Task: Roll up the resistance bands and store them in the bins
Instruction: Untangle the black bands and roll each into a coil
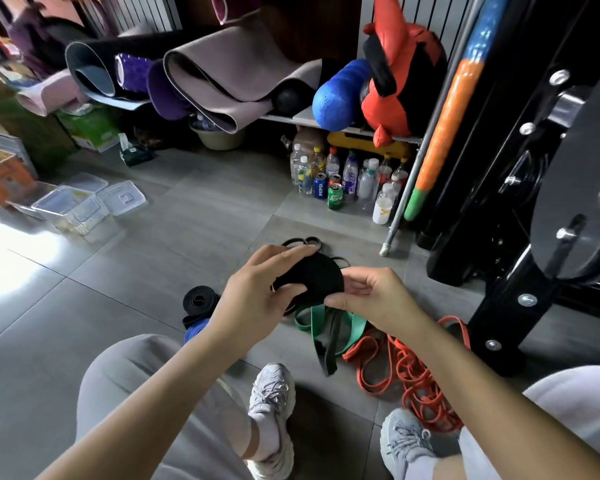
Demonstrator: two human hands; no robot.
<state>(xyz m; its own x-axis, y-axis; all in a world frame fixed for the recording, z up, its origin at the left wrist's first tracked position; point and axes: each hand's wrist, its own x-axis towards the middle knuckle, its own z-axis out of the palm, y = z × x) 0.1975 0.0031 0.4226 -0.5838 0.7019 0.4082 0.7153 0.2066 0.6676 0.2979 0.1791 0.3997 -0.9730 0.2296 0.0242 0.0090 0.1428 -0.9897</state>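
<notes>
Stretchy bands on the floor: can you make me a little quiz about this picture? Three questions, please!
1. True or false: both the left hand and the right hand hold the black band.
2. Pick one: the loose band on the floor just below the hands is A yellow, B green, C white.
3. Fill the gap: the clear plastic bins sit on the person's ____ side.
Key: 1 true; 2 B; 3 left.
</notes>
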